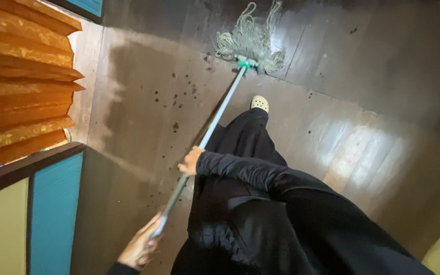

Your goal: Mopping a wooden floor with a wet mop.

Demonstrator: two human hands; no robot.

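Observation:
A string mop with a grey head (250, 40) rests on the dark wooden floor (362, 76) ahead of me. Its light blue handle (220, 112) runs back toward me from a teal socket. My right hand (190, 161), in a black sleeve, grips the handle at mid-length. My left hand (141, 248) is closed around the handle's near end at the bottom of the view. My black robe (260, 214) hangs below, and one cream clog (259, 103) shows beside the handle.
Dark specks (176, 99) are scattered on the floor left of the mop handle. Orange pleated curtains (21, 81) hang at the left. A teal and cream panel with a dark frame (52, 214) stands at the lower left. Floor boards shine wet at the right.

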